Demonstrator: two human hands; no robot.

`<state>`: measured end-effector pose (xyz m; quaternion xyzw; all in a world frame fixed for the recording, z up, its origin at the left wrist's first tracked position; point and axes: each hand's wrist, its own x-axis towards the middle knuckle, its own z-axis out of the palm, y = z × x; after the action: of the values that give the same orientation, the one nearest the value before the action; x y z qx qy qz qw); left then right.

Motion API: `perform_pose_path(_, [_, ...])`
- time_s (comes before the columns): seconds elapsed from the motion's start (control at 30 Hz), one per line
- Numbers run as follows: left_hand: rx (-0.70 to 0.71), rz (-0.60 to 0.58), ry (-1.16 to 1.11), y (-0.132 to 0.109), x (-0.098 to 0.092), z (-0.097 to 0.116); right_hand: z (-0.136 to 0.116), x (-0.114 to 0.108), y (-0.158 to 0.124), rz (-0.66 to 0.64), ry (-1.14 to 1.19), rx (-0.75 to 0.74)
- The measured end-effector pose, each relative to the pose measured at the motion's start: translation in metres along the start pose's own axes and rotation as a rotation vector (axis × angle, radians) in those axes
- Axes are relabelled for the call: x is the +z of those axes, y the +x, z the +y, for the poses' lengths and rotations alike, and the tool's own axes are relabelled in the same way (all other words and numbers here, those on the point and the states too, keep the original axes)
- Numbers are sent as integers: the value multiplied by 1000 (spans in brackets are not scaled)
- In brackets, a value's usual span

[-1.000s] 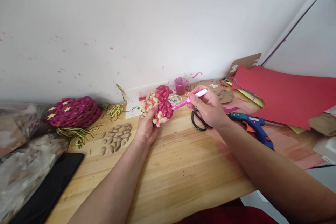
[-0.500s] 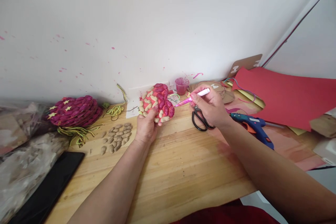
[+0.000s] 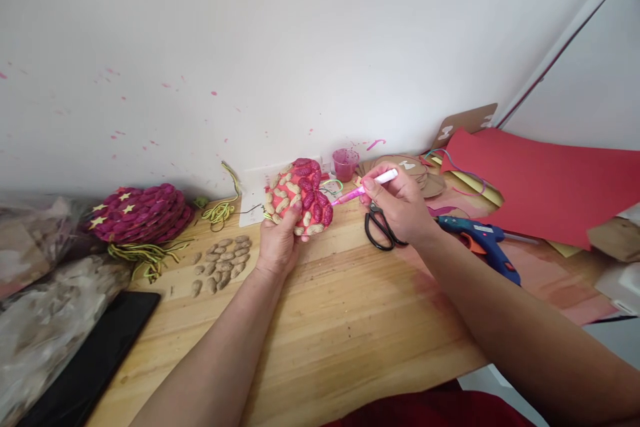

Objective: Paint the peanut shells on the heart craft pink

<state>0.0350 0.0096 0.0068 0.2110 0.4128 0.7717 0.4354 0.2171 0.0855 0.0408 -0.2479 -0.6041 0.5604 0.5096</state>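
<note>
My left hand (image 3: 280, 237) grips a round red disc covered with peanuts (image 3: 300, 197) by its lower edge, thumb on the front. Peanuts at the disc's top and right are coloured dark pink; those at its left and bottom are plain tan. Between the fingers of my right hand (image 3: 397, 203) is a white and pink marker (image 3: 367, 187), its tip pointing left at the disc's right edge. Whether the tip touches a peanut I cannot tell. Black-handled scissors (image 3: 380, 227) lie under and beside my right hand.
Loose peanuts (image 3: 225, 261) and a stack of purple peanut discs (image 3: 143, 211) lie to the left, near a black tablet-like slab (image 3: 95, 353). A pink-stained cup (image 3: 345, 164) stands by the wall. At right are a blue glue gun (image 3: 483, 240), red paper (image 3: 545, 180) and cardboard discs (image 3: 430, 180).
Almost nothing differs. The marker tip has shifted very slightly left toward the disc, and the whole view has moved a few pixels.
</note>
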Motion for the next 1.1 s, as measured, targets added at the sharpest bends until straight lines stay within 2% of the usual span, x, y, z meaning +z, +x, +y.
perform_pose_path(0.13, [-15, 6, 9, 0, -1, -1, 0, 1, 0, -29, -9, 14])
perform_pose_path(0.37, [-41, 7, -23, 1, -2, 0, -1, 0, 0, 17, 35, 23])
perform_pose_path(0.7, [-42, 17, -24, 3, -2, -1, -2, 0, 0, -8, 18, -13])
perform_pose_path(0.9, [-21, -17, -10, 0, -1, -2, -3, 0, -3, -40, -131, -123])
perform_pose_path(1.1, [19, 35, 13, -3, 5, 0, 2, -5, -6, -58, -329, -261])
